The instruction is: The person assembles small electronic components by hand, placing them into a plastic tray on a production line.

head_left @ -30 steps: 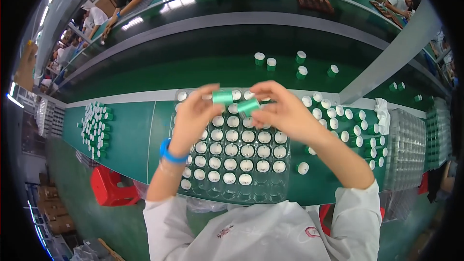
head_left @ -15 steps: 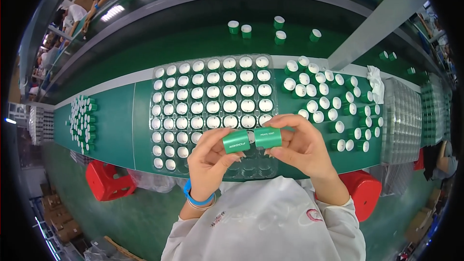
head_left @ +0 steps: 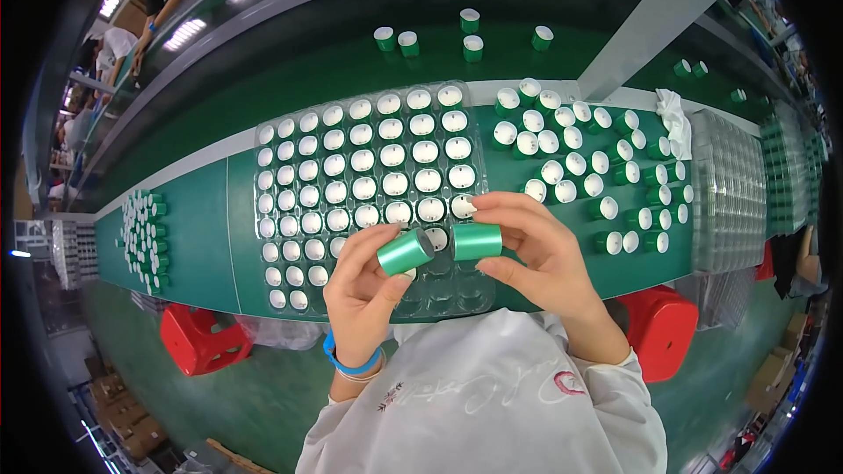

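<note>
My left hand (head_left: 358, 285) pinches a short green metallic cylinder (head_left: 402, 254), tilted, its dark end turned up to the right. Between thumb and fingers of my right hand (head_left: 549, 254) is a second green cylinder (head_left: 477, 242), lying nearly level. The two cylinders are close together with a small gap between them. Both are held over the near right part of a clear plastic tray (head_left: 458, 295). Rows of green, white-topped pieces (head_left: 362, 161) fill most of its cells; several near cells at the right are vacant.
Many loose green cylinders (head_left: 594, 185) stand right of the tray, and another cluster (head_left: 145, 237) at the far left. Stacked clear trays (head_left: 727, 202) and a white cloth (head_left: 673, 123) are at the right. A grey post (head_left: 654, 22) rises behind. Red stools (head_left: 198, 340) flank me.
Both cylinders have been turned about their axes, so the printing no longer shows. The left one is now tilted with its dark end visible. The view has shifted slightly.
</note>
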A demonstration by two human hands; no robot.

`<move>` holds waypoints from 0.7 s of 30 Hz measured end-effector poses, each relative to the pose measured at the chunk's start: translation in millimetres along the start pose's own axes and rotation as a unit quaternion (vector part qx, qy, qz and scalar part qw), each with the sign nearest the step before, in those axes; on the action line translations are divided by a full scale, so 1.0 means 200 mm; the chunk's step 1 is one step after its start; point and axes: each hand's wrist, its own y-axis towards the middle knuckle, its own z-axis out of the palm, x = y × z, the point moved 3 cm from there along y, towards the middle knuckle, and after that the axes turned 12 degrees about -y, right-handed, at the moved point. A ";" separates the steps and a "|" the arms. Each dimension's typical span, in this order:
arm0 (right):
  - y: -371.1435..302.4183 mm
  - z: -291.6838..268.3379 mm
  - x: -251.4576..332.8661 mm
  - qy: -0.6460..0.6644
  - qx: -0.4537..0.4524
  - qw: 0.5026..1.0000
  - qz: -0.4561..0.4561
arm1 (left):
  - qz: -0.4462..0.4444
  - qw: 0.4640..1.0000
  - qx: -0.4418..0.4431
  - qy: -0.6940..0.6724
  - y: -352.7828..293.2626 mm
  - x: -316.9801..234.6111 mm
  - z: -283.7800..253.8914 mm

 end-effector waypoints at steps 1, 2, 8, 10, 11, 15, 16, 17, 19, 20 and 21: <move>-0.01 -0.01 -0.02 0.029 0.005 0.999 0.025 | -0.007 1.000 0.003 -0.007 0.00 0.00 0.00; -0.02 -0.01 -0.04 0.058 0.009 0.997 0.049 | -0.010 1.000 0.005 -0.007 -0.01 0.00 0.00; -0.02 -0.02 -0.01 0.029 0.024 0.999 -0.007 | -0.016 0.996 0.010 -0.090 -0.02 0.05 -0.01; -0.02 -0.02 -0.04 0.029 0.032 0.999 -0.004 | 0.000 0.993 0.017 -0.120 -0.03 0.07 -0.02; -0.03 -0.02 -0.04 0.026 0.038 0.999 -0.003 | -0.002 0.993 0.018 -0.120 -0.03 0.06 0.00; -0.02 0.01 -0.02 0.138 -0.014 0.987 0.074 | -0.032 0.996 -0.024 -0.078 -0.02 0.02 0.05; -0.02 0.01 -0.02 0.140 -0.019 0.987 0.076 | -0.042 0.996 -0.019 -0.081 -0.01 0.02 0.05; -0.02 0.01 -0.02 0.142 -0.024 0.987 0.076 | -0.042 0.996 -0.022 -0.080 -0.01 0.02 0.04; -0.02 0.01 -0.03 0.115 -0.018 0.991 0.061 | 0.002 0.999 0.035 -0.027 -0.01 0.02 0.03; -0.02 0.00 -0.03 0.087 -0.015 0.995 0.044 | 0.002 0.999 0.031 -0.025 -0.01 0.02 0.02; -0.02 0.00 -0.03 0.089 -0.012 0.995 0.045 | -0.020 0.999 0.024 -0.041 -0.02 0.02 0.02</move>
